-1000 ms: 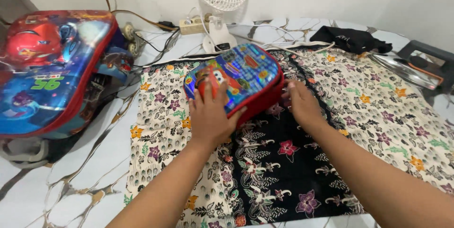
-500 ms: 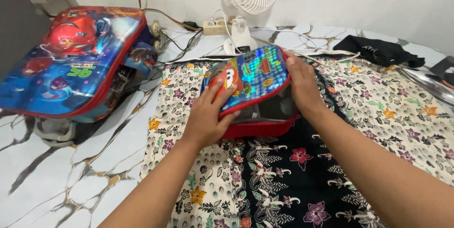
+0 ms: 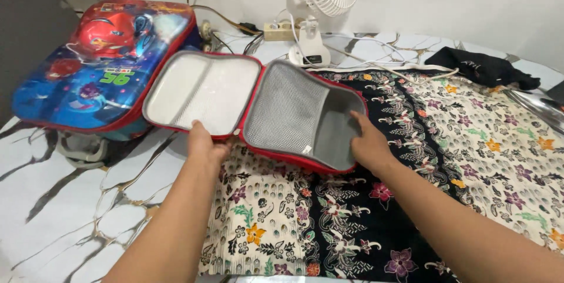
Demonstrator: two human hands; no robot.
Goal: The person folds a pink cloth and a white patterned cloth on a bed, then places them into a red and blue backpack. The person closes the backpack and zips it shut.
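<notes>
**Lunch Bag Held Open on the Worktop**

The red-trimmed lunch bag (image 3: pixel 258 110) was laid open and flat near the middle of the marble-patterned worktop (image 3: pixel 76 201). Its body rested on the back edge of the floral batik cloth (image 3: pixel 411 159), and its lid flap was folded out to the left against the blue and red cartoon backpack (image 3: pixel 94 66).

The left hand (image 3: pixel 202 145) was placed at the near edge of the lid flap. Its fingers (image 3: pixel 197 130) were pressed onto the pale lining; whether the edge was pinched from below could not be told. The right hand (image 3: pixel 367 142) was set inside the grey-lined main compartment, with its fingers (image 3: pixel 356 120) extended and laid flat against the inner wall. Nothing was clasped by either hand, and no contents were seen in the compartment or behind the mesh pocket.

The step in hand was judged to be the spreading and inspection of the opened bag. Any further move was judged to require that the lid be kept pinned back by the left hand, since the flap appeared likely to fold closed once released.

A white desk fan (image 3: pixel 320 1) and a power strip (image 3: pixel 279 29) stood behind the bag, well apart from both hands. A dark garment (image 3: pixel 479 67) lay at the far right.
</notes>
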